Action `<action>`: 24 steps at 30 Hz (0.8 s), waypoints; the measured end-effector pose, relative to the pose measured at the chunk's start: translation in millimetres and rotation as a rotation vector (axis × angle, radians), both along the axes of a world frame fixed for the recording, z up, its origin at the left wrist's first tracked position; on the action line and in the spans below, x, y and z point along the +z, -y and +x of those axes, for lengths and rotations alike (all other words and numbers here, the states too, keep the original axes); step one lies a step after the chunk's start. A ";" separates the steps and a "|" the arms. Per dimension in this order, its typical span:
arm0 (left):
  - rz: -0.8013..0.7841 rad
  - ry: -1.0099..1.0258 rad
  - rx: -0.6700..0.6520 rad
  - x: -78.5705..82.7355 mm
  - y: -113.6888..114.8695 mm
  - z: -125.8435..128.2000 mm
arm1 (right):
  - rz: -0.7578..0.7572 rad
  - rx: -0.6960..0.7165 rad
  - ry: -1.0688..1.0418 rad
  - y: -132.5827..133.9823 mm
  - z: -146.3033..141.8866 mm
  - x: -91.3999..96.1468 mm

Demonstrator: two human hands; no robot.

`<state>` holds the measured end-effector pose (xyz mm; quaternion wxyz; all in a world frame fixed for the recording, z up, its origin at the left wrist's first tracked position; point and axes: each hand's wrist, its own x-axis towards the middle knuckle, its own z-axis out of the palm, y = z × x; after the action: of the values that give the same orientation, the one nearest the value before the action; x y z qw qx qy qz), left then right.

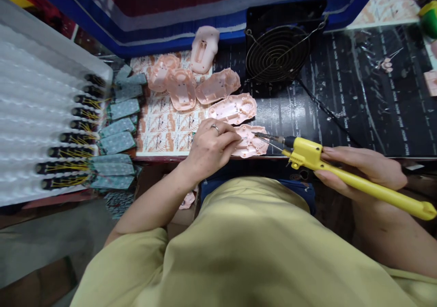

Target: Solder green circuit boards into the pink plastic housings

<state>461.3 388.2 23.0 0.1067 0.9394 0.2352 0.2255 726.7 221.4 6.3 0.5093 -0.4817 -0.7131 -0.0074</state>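
My right hand (365, 168) grips a yellow soldering iron (309, 154) with a thin wire-feed tube beside its tip. The tip reaches over a pink plastic shell half (256, 145) lying at the table's front edge. On that shell's left end rests my left hand (216, 145), a ring on one finger. Its thumb and fingertips are pinched together over the shell; whatever sits between them is too small to make out. Just behind lies another pink shell half (234, 109), its inside facing up.
More pink shells (180, 88) lie farther back, one shell (205, 49) leaning against a blue striped bin (218, 6). A black fan (278, 54) stands at the back, its cable running right. On the left, a white foam tray (51, 93) holds black parts wired to green circuit boards (118, 143).
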 end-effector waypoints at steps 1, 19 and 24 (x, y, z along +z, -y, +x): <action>-0.012 -0.005 0.017 0.3 0.2 -1.0 | 0.027 0.043 -0.036 -1.2 -0.5 0.8; -0.239 -0.283 0.024 15.0 -3.7 7.5 | -0.020 0.207 -0.016 1.2 -1.4 -6.7; -0.239 -0.307 0.019 16.7 -4.7 8.7 | -0.043 0.262 0.044 -2.5 -3.8 1.1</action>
<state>470.0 392.9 39.7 0.1780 0.9411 0.2827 0.0512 722.9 223.9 7.3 0.4796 -0.3950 -0.7810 0.0637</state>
